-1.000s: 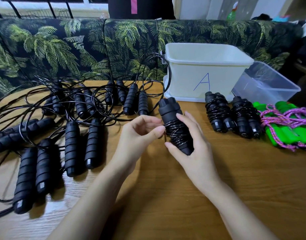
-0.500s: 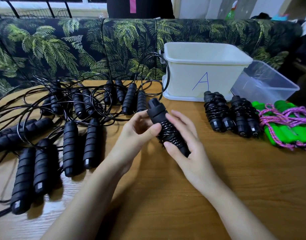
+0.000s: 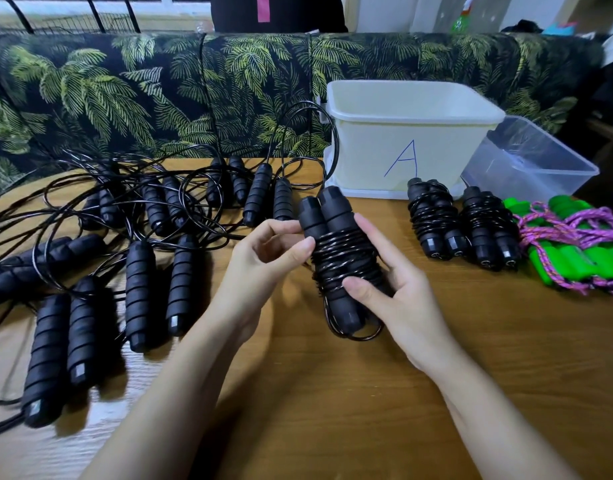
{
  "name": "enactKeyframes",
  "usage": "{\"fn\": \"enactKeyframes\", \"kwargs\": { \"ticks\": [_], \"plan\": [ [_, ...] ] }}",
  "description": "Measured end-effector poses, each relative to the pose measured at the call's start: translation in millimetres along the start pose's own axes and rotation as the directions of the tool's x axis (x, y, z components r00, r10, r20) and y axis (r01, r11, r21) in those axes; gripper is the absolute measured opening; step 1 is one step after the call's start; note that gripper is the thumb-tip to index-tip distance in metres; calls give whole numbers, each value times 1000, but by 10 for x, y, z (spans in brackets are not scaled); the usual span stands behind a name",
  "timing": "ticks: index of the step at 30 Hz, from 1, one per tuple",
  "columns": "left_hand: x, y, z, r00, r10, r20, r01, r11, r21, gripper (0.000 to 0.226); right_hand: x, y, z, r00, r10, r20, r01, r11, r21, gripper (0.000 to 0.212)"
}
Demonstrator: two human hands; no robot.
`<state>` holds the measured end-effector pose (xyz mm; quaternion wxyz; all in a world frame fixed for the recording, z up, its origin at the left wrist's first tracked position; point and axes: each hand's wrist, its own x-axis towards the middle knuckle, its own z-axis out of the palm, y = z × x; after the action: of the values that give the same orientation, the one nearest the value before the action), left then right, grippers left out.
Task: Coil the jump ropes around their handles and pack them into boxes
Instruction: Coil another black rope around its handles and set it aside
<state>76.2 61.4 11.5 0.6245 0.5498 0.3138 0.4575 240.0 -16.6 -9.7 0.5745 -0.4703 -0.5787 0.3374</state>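
Two hands hold a jump-rope bundle (image 3: 339, 251) over the middle of a wooden table (image 3: 333, 393). The bundle is two black handles (image 3: 327, 213) set side by side, tilted slightly left at the top, with black cord (image 3: 346, 268) wound tightly round their middle. A slack loop of the cord hangs below the lower ends.

The right hand (image 3: 398, 296) grips the bundle from the right, its thumb pressed across the front of the coil and its fingers behind. The left hand (image 3: 263, 258) pinches the bundle's left side, with the thumb on the top turns of cord and curled fingers against the handle.

Two finished bundles (image 3: 433, 220) of the same black kind lie side by side to the right, just in front of a white box (image 3: 402, 133) marked with a blue "A". Green-handled ropes (image 3: 575, 251) wrapped in pink and purple cord lie beside them, near the table's right edge. A clear box (image 3: 527, 161) stands behind these, touching the white one or very nearly so.

Loose ropes (image 3: 138, 289) with ribbed black handles cover the left half of the table, their cords tangled in overlapping loops. One cord arcs up against the white box's left corner. A sofa (image 3: 159, 91) in a palm-leaf print runs along the far side of the table.
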Motion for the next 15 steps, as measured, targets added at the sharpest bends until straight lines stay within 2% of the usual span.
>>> {"fn": "enactKeyframes", "kwargs": {
  "ticks": [4,7,10,12,15],
  "plan": [
    [8,41,-8,1000,-26,5,26,999,-34,29,2,-14,0,999,34,15,-36,995,98,62],
    [19,63,-1,998,-55,-41,53,997,-54,34,-2,16,15,999,32,42,-35,997,67,60],
    [20,50,13,992,-65,-104,58,996,-69,38,-6,73,49,999,-14,37,19,990,-137,56],
    [13,41,34,988,-56,-143,47,997,-62,36,-8,124,80,996,-91,-14,80,929,-361,49],
    [-9,30,76,980,-39,-197,30,998,-47,30,-19,127,139,990,-137,-38,96,843,-529,53]
  ]
}}
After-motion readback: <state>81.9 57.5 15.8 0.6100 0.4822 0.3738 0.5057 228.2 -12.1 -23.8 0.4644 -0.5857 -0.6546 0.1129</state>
